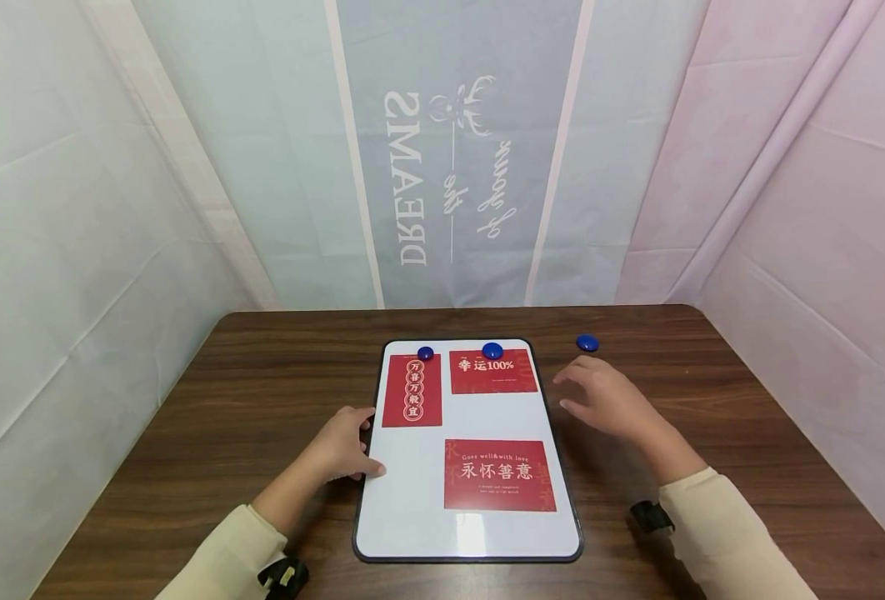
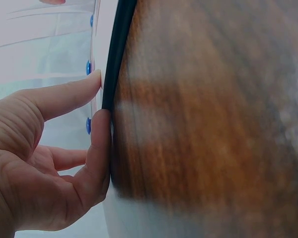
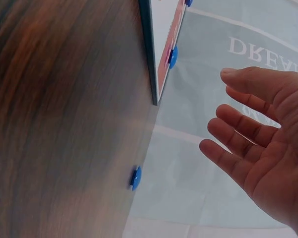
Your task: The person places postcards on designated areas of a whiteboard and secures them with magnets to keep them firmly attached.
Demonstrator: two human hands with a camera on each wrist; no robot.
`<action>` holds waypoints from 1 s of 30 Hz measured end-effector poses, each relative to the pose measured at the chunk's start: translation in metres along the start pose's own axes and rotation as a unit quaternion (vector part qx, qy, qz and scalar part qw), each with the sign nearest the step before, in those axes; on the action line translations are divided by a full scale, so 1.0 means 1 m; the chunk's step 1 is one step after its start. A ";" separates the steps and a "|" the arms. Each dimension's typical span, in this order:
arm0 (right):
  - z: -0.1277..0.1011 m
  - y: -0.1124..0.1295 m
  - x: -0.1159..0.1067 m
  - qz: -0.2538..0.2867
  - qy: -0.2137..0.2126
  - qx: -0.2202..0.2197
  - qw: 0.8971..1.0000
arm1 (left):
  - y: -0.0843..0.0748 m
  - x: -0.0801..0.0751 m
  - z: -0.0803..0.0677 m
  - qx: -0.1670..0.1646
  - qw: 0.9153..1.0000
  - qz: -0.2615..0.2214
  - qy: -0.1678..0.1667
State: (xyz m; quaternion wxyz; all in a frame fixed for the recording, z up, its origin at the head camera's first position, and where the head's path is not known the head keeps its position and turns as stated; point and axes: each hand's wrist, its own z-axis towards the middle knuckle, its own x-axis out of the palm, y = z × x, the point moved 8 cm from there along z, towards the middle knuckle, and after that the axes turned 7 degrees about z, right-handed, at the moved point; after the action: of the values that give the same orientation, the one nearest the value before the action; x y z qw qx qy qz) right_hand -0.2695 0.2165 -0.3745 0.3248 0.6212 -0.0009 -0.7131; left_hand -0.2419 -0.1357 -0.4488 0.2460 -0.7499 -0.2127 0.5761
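Observation:
A whiteboard (image 1: pixel 405 500) with a dark frame lies flat on the table. My left hand (image 1: pixel 345 446) grips its left edge, thumb on the white face and fingers against the frame (image 2: pixel 120 44). Three red cards are on the board: a tall card (image 1: pixel 392 392) at upper left, a wide card (image 1: pixel 480 383) at upper right and a larger card (image 1: pixel 500 492) at lower right. Blue round magnets sit on the top edges of the tall card (image 1: pixel 426 353) and the upper wide card (image 1: pixel 492 351). Holding nothing, my right hand (image 1: pixel 611 400) hovers right of the board, fingers loosely bent.
Beyond my right hand, another blue magnet (image 3: pixel 136 178) lies on the brown wooden table (image 1: pixel 262 375), near its far edge. Pale cloth walls (image 1: pixel 277 150) enclose the table at the back and both sides. Black wrist straps (image 1: pixel 283 577) show at the sleeves.

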 end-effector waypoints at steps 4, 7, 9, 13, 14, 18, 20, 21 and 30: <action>0.001 -0.005 -0.001 -0.002 -0.008 -0.002 1.000 | 0.000 0.000 0.000 0.000 1.000 -0.001 0.000; 0.002 -0.009 -0.001 -0.006 -0.014 -0.008 1.000 | 0.000 0.000 0.000 0.000 1.000 -0.002 0.001; 0.002 -0.011 -0.001 -0.008 -0.018 -0.010 1.000 | 0.000 0.000 0.001 -0.001 1.000 -0.003 0.000; 0.003 -0.015 -0.003 -0.012 -0.021 -0.012 1.000 | 0.000 0.000 0.001 0.000 1.000 -0.004 0.001; 0.003 -0.017 -0.003 -0.012 -0.020 -0.010 1.000 | -0.001 0.000 0.001 0.004 1.000 -0.002 0.001; 0.005 -0.022 -0.003 -0.015 -0.019 -0.007 1.000 | -0.001 -0.001 0.000 0.004 1.000 -0.003 -0.001; 0.006 -0.024 -0.004 -0.018 -0.020 -0.009 1.000 | -0.001 -0.001 0.000 0.005 1.000 -0.001 0.000; 0.007 -0.025 -0.004 -0.020 -0.021 -0.010 1.000 | -0.001 0.000 0.000 0.002 1.000 -0.003 0.000; 0.013 -0.036 -0.004 -0.024 -0.029 0.000 0.999 | -0.003 -0.001 -0.001 -0.002 1.000 -0.005 0.004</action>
State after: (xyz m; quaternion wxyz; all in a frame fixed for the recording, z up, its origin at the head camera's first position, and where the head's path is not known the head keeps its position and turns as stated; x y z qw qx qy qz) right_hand -0.2972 0.2419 -0.3824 0.3075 0.6003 0.0052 -0.7383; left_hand -0.2410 -0.1344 -0.4461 0.2483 -0.7515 -0.2164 0.5717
